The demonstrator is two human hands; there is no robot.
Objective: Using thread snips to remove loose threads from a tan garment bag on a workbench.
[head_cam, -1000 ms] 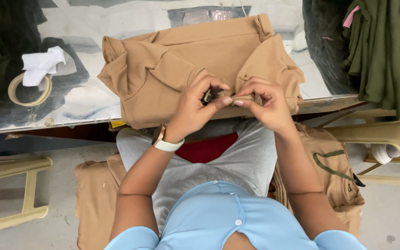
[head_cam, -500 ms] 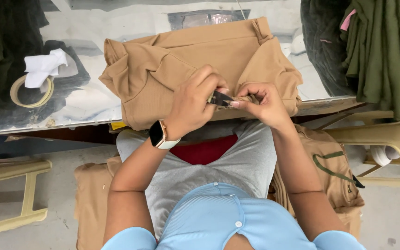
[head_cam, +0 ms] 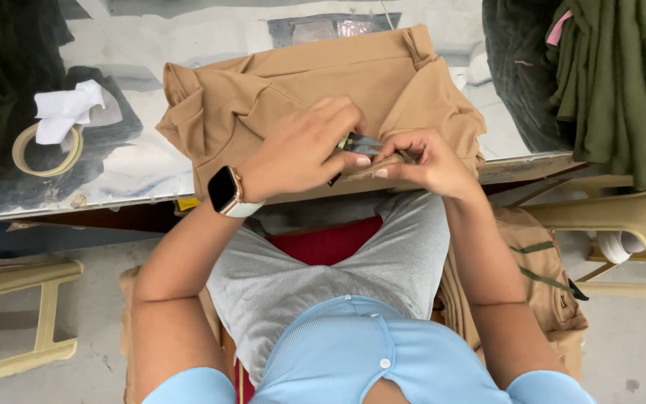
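Tan garment (head_cam: 293,90) lies folded on glass-topped table (head_cam: 143,168), near edge closest to the person, belt-loop end toward far right. Small metal snips (head_cam: 360,144) sit at garment's near hem, betw. both hands. Left hand (head_cam: 304,150) curled over garment, fingers closed round the snips' handle end; blades poke out toward the right hand. Right hand (head_cam: 420,161) pinches a fold of the tan hem betw. thumb & fingertips, touching the snips' tip; whether a thread is held, cannot tell. Smartwatch (head_cam: 226,191) w/ dark face & white strap on left wrist. Person seated, grey shorts, light blue top. L side of table: roll of tape (head_cam: 28,161) w/ crumpled white cloth (head_cam: 65,108) resting on it, well apart from garment. Dark green fabric pile (head_cam: 622,82) at far R, hanging over table edge. More tan & olive pieces (head_cam: 543,277) heaped beside right leg, below table level. Yellowish bench frame (head_cam: 9,322) on floor at L.
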